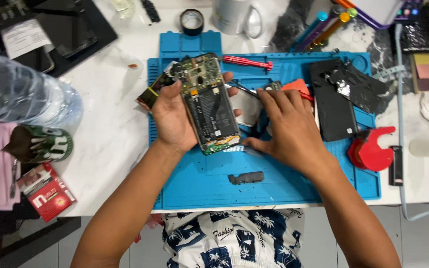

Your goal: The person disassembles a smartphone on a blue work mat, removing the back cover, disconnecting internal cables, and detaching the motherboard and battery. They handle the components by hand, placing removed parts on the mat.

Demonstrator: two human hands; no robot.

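Observation:
My left hand (172,116) holds an opened smartphone (207,101) above the blue repair mat (194,183), back cover off, with the black battery and green circuit board showing. My right hand (286,126) lies palm down on the mat just right of the phone, fingers spread over small parts, the thumb touching a thin tool or strip near the phone's lower end. An orange pick (295,85) and tweezers peek out beyond its fingertips. What is under the palm is hidden.
A red-handled screwdriver (247,62) lies at the mat's top. A black back cover and foil (341,99) sit at right, by a red tape dispenser (371,149). A small black part (246,177) rests near the front. Plastic bottle (21,97), tape roll (191,21), white mug (234,16) surround.

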